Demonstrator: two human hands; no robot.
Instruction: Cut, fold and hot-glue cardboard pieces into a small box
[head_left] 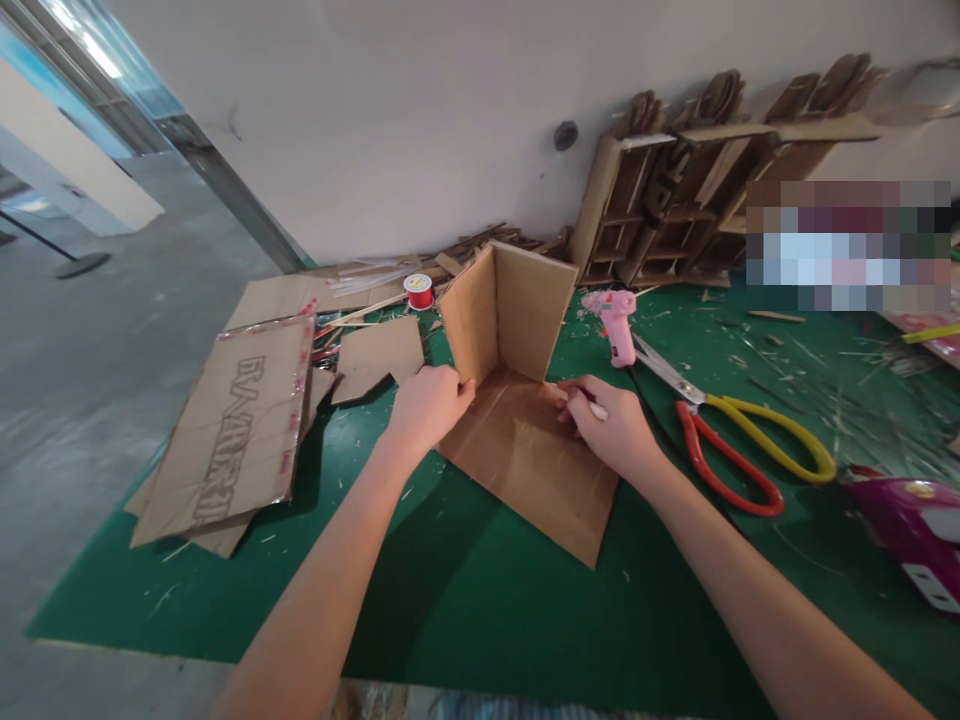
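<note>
On flat green tabletop [480,610], brown three-panelled cardboard corner [517,405] was pinched by left hand [427,405]; slim whitish stick [598,410] was held in right hand [616,428]. Seam [525,377] apparently being worked; steady bracing seemingly called for next.

- My head camera looks forward and down at the green table [465,620], facing the wall [412,120] up top.
- It's near: my left hand [427,408] and right hand [611,420] sit mid-frame.

Bright light shows at upper left; the worktop [465,610] gleams left of centre, shadowed at lower centre; coarse pixels blot upper right.
</note>
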